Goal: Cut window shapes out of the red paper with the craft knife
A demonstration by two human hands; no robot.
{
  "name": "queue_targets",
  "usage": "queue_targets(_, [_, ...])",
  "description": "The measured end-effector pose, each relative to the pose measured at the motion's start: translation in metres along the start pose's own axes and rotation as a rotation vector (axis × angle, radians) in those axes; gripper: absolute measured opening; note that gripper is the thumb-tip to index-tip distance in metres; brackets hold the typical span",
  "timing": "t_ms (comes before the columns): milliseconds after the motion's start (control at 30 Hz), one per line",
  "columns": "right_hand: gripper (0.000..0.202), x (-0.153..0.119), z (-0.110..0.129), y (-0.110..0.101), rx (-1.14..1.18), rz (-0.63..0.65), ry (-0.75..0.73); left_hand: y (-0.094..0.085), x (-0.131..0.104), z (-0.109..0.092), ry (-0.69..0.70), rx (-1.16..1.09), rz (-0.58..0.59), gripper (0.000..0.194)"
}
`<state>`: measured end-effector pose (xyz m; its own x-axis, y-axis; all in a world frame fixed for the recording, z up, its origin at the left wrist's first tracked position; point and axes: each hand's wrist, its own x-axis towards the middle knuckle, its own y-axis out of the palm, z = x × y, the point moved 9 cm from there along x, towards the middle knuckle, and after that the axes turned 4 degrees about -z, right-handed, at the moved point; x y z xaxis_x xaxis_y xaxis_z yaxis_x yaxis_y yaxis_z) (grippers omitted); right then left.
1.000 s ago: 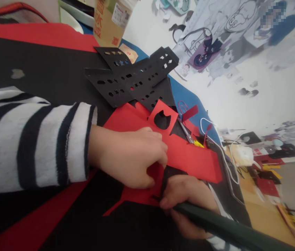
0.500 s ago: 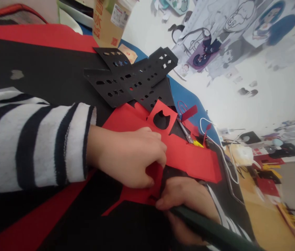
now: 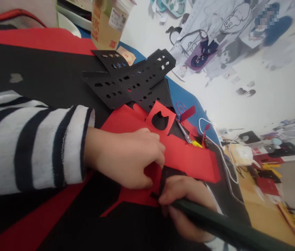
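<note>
My left hand (image 3: 129,157), in a striped sleeve, presses on red paper (image 3: 144,197) with its fingers curled and bent down onto it. What its fingertips hold, if anything, is hidden. Lower right, my right hand (image 3: 189,205) grips a long dark pen-like tool (image 3: 215,223), whose thin tip touches the red paper near my left thumb. A red square with a cat-head-shaped hole (image 3: 161,120) lies just beyond my left hand. To its right rest scissors with yellow handles (image 3: 186,134) and a wide red paper strip (image 3: 194,162).
Black card with cut-out shapes (image 3: 131,82) stands folded beyond the hands. A drink cup (image 3: 108,24) is at the back. A white cable (image 3: 220,153) runs along the right, near scattered paper. Drawings (image 3: 236,21) hang on the wall.
My right hand and the dark tool have turned slightly, showing more of the lower fingers. The left hand stays on the red paper. The whole view has shifted a little.
</note>
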<state>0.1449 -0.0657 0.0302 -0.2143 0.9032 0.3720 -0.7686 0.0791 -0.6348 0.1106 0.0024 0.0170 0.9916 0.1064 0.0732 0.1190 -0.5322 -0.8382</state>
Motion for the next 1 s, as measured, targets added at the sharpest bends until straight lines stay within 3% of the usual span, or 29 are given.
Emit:
queue_targets(167, [0.024, -0.007, -0.007, 0.001, -0.041, 0.042, 0.042, 0.001, 0.0, 0.0, 0.015, -0.007, -0.006, 0.003])
queue_targets(433, [0.021, -0.004, -0.004, 0.001, -0.051, 0.004, 0.038, 0.001, 0.0, 0.0, 0.008, -0.002, -0.001, 0.004])
queue_targets(567, [0.022, -0.001, 0.003, 0.001, -0.081, 0.011, -0.039, -0.001, 0.0, -0.002, 0.02, -0.012, -0.015, 0.005])
queue_targets(733, [0.021, 0.004, 0.001, -0.001, 0.055, 0.0, -0.034, -0.002, 0.0, -0.001, 0.009, -0.011, -0.025, 0.005])
queue_targets(1000, [0.02, 0.004, 0.001, 0.002, 0.057, 0.085, -0.097, -0.001, 0.0, -0.001, 0.021, -0.002, -0.036, 0.004])
